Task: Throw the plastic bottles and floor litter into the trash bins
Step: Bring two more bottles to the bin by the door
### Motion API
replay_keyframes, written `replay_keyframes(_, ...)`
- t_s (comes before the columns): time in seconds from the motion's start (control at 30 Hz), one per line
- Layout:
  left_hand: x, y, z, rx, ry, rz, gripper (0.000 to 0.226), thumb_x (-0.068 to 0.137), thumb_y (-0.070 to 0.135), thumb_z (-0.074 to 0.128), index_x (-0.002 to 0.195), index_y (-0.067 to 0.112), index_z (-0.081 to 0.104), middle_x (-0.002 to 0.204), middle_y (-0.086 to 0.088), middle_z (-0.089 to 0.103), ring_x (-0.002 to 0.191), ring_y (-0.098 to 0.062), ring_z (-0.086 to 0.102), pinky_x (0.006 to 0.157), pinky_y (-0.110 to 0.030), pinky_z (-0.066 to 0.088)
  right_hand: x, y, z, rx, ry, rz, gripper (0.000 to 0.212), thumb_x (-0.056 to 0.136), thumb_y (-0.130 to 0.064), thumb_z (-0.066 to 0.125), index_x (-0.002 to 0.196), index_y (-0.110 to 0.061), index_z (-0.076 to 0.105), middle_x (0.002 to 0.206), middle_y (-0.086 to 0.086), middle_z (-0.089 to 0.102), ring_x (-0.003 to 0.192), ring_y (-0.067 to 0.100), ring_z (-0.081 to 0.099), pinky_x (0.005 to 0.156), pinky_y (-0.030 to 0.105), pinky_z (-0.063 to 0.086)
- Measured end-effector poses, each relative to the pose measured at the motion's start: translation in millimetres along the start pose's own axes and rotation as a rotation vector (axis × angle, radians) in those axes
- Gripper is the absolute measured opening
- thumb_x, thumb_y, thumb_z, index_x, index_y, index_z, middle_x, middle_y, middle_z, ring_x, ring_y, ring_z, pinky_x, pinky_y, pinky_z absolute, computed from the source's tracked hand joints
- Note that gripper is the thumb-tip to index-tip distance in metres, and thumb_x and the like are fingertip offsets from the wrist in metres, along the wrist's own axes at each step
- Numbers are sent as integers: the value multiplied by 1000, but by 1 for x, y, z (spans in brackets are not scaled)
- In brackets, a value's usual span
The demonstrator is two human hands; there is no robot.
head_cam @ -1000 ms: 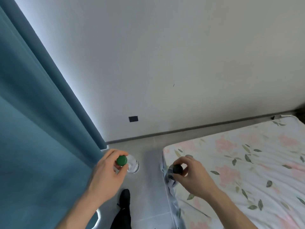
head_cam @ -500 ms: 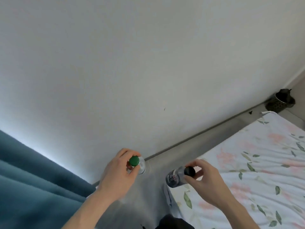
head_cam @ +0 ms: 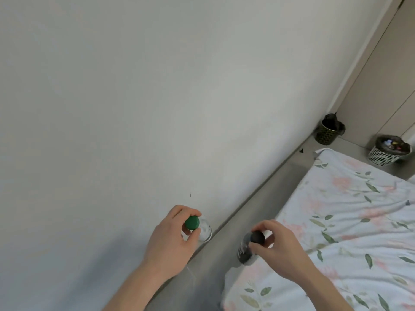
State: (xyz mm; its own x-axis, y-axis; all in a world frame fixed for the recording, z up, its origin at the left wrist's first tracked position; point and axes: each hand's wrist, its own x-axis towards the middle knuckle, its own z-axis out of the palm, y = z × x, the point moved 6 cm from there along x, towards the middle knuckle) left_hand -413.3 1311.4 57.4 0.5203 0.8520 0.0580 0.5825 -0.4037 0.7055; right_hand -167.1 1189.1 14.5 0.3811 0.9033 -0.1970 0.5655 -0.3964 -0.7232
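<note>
Left hand (head_cam: 173,241) pinches the clear plastic bottle w/ green cap (head_cam: 197,226) at its neck, held over the grey floor (head_cam: 258,212) by the white wall (head_cam: 157,97). Right hand (head_cam: 280,250) grips the dark plastic bottle w/ black cap (head_cam: 247,245) beside the floral-sheet bed (head_cam: 348,221). Black mesh bin (head_cam: 326,132) and white mesh bin (head_cam: 386,152) stand far off in the corner.

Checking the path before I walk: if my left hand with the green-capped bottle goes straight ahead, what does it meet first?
Probably the white wall: the left hand holds the green-capped bottle close beside it, though depth is unclear.
</note>
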Motion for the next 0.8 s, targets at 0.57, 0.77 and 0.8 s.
replay_keyframes(0.57, 208, 40, 49, -20, -296, 355, 29, 92, 24, 65, 114, 43, 59, 119, 27, 52, 95, -2, 62, 78, -24, 55, 83, -4, -48, 138, 319, 234, 23, 78, -29, 81, 91, -40, 67, 100, -18, 66, 71, 4, 67, 70, 21, 53)
replay_keyframes(0.77, 279, 73, 98, -69, -325, 370, 31, 89, 19, 65, 110, 42, 62, 116, 27, 54, 92, -2, 62, 78, -24, 54, 132, 32, -90, 151, 337, 308, 22, 79, -30, 80, 93, -38, 66, 102, -20, 64, 68, 2, 66, 65, 15, 48)
replay_keyframes(0.8, 291, 83, 111, -71, -337, 382, 31, 89, 20, 65, 110, 43, 61, 115, 28, 54, 91, -2, 62, 78, -23, 54, 143, 40, -99, 152, 337, 314, 22, 79, -30, 80, 94, -38, 66, 103, -20, 64, 68, 2, 67, 65, 16, 49)
